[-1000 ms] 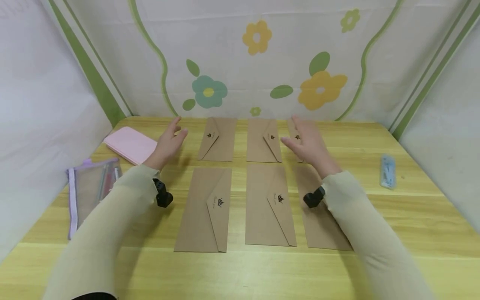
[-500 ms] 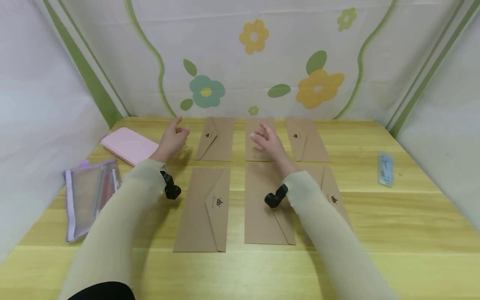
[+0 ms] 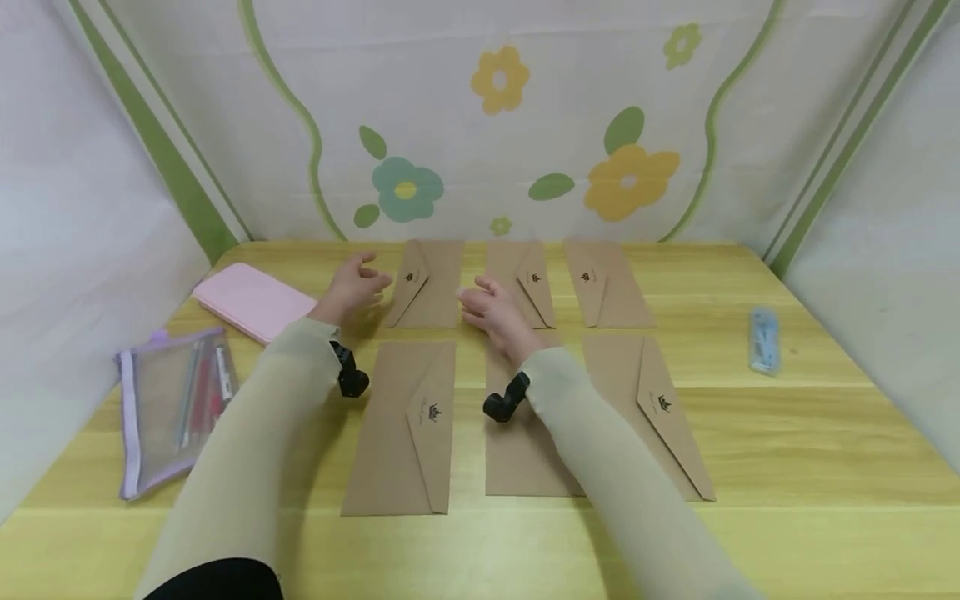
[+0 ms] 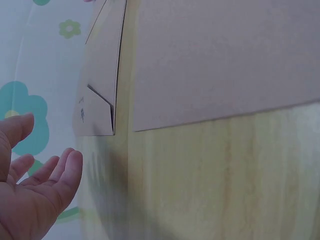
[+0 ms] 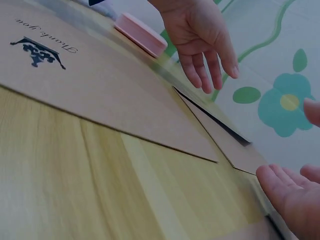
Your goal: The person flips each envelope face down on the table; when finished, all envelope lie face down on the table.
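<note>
Brown kraft envelopes with crown prints lie in two rows on the wooden table. My left hand (image 3: 354, 287) hovers just left of the back-left envelope (image 3: 438, 283), fingers loosely bent and holding nothing. On that envelope's other side, my right hand (image 3: 495, 312) is over the gap beside the back-middle envelope (image 3: 534, 287), also holding nothing. Its forearm covers part of the front-middle envelope (image 3: 517, 450). The front-left envelope (image 3: 397, 433), front-right envelope (image 3: 645, 400) and back-right envelope (image 3: 615, 287) lie flat. In the right wrist view the left hand (image 5: 202, 42) hangs with fingers extended.
A pink case (image 3: 255, 300) lies at the back left, with a clear purple-edged zip pouch (image 3: 168, 408) of pens in front of it. A small blue packet (image 3: 765, 340) lies on the right. A flower-printed cloth (image 3: 465, 125) stands behind the table (image 3: 810, 450).
My right hand has moved left from the back-right envelope, past the back-middle one. My left hand has shifted slightly right, closer to the back-left envelope. The envelopes stay in place.
</note>
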A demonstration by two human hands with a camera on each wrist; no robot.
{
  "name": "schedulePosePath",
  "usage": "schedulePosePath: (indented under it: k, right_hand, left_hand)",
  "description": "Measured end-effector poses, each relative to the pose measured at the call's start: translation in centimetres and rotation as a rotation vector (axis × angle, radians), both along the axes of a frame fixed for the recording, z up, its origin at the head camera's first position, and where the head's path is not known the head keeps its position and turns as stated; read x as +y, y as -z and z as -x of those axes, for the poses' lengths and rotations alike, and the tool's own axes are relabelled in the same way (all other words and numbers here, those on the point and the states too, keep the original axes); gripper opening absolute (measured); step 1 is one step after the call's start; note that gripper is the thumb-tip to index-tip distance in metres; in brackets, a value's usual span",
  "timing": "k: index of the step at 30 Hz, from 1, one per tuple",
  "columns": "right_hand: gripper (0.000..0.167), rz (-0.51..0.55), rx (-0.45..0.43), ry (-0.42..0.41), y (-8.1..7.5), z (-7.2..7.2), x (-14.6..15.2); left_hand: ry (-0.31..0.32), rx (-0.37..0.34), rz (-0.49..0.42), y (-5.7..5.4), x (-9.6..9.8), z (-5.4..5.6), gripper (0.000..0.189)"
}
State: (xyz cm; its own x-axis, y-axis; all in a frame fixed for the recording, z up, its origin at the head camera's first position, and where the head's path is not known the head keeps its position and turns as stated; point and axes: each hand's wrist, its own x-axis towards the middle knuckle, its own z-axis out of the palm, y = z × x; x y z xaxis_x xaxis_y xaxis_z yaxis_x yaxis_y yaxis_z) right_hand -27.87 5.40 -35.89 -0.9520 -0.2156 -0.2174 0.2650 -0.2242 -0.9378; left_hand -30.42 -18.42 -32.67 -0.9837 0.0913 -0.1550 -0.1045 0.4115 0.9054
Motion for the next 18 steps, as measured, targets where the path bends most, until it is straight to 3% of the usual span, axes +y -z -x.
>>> schedulePosePath:
  k: [6,18]
  right_hand:
    - [0.070,-0.026,-0.046,0.024,0.5,0.0,-1.3]
    - [0.071,-0.197,0.019,0.020,0.8,0.4,-2.2]
  left_hand:
    - [0.010,-0.061,0.003,0.7,0.0,0.1,0.075]
    - [0.066,-0.066,0.115,1.2,0.5,0.3,0.075]
